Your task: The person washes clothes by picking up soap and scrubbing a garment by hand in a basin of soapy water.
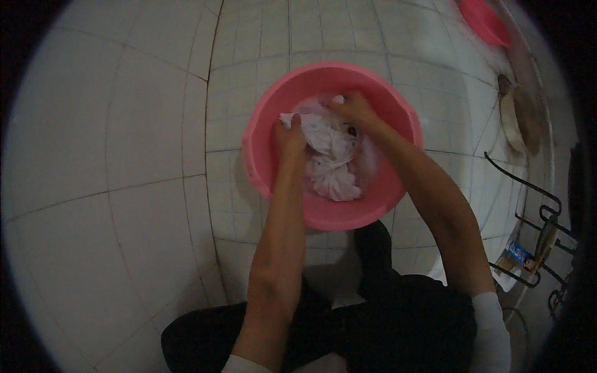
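A round pink plastic basin (280,93) stands on the tiled floor in front of my knees. Inside it lies a wet white cloth (331,140), bunched and twisted in shallow cloudy water. My left hand (291,135) grips the cloth's left edge, thumb on top. At the far side of the basin my right hand (352,109) is closed on another part of the same cloth, a bit of white showing by its fingers. A small dark round spot or object, too small to identify, shows on the cloth near my right wrist.
Pale floor tiles (154,140) surround the basin. Against the wall at right are a second pink basin (485,21) and a pale basin or bowl (513,119). Nearer on the right is a black wire rack (527,184) with a blue packet (520,252). My dark-clad legs are close below the basin.
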{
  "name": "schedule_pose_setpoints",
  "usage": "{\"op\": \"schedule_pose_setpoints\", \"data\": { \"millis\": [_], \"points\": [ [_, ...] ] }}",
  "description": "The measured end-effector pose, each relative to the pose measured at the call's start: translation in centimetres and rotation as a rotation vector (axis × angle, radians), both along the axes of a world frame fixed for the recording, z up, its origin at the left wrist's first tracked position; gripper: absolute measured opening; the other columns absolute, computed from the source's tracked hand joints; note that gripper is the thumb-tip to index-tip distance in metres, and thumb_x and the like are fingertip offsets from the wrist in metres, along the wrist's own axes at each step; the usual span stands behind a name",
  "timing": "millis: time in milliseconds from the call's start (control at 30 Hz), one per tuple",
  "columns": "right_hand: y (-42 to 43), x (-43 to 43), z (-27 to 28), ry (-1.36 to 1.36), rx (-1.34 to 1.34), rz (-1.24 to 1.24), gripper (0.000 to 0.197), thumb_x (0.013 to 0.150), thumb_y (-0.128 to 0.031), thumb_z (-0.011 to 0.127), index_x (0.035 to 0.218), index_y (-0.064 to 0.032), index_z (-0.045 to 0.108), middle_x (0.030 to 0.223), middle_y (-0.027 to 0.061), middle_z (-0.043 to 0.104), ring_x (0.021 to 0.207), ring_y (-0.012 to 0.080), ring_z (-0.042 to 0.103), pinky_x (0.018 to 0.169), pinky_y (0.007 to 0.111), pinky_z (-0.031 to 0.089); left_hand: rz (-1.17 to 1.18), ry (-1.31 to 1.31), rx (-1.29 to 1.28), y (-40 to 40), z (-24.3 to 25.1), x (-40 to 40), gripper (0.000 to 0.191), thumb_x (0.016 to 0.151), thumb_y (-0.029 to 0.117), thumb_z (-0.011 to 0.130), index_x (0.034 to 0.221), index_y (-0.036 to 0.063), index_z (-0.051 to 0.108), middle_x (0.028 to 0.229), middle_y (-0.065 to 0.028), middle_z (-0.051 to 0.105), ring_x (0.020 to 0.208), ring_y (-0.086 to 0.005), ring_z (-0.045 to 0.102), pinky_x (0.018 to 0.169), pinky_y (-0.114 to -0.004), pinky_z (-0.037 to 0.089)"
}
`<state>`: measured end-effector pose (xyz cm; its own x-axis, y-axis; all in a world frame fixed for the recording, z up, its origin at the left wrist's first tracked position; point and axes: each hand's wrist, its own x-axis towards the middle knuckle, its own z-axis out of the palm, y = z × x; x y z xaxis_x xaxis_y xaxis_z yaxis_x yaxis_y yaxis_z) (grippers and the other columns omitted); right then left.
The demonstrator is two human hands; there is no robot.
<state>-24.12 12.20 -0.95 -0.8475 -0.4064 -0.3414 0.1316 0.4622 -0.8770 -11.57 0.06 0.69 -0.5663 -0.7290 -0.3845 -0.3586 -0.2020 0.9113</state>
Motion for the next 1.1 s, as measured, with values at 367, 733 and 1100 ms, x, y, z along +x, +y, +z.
{"op": "schedule_pose_setpoints", "data": {
  "millis": [367, 733, 1100],
  "points": [
    [-1.1, 0.6, -6.3, 0.488, 0.372, 0.130, 0.029, 0.091, -0.025, 0.062, 0.104, -0.0005, 0.068, 0.100, 0.0203, 0.070, 0.084, 0.0373, 0.069, 0.076, 0.049, 0.053, -0.241, -0.399, -0.601, 0.6, -5.9, -2.5, 0.036, 0.099, 0.026, 0.051, 0.115, -0.0038, 0.062, 0.118, -0.0267, 0.063, 0.108, -0.0408, 0.061, 0.094, -0.046, 0.047],
    [-2.7, 8.6, 2.3, 0.676, -0.111, 0.444, 0.025, 0.089, -0.025, 0.061, 0.100, -0.0038, 0.070, 0.090, 0.0218, 0.070, 0.079, 0.0387, 0.067, 0.073, 0.049, 0.052, 0.246, 0.478, 1.040, 2.2, -0.7, 1.6, 0.054, 0.104, 0.049, 0.038, 0.127, 0.0049, 0.058, 0.128, -0.0126, 0.060, 0.115, -0.0279, 0.057, 0.101, -0.042, 0.045],
    [-1.8, 10.2, 7.2, 0.943, 0.366, 0.800, 0.027, 0.092, -0.025, 0.055, 0.103, -0.0071, 0.071, 0.088, 0.0197, 0.071, 0.076, 0.0388, 0.068, 0.077, 0.054, 0.051, 0.276, 0.460, 1.011, 4.5, 1.9, 1.7, 0.058, 0.102, 0.055, 0.038, 0.129, 0.0063, 0.057, 0.127, -0.0134, 0.060, 0.110, -0.0318, 0.059, 0.097, -0.047, 0.047]
  ]
}}
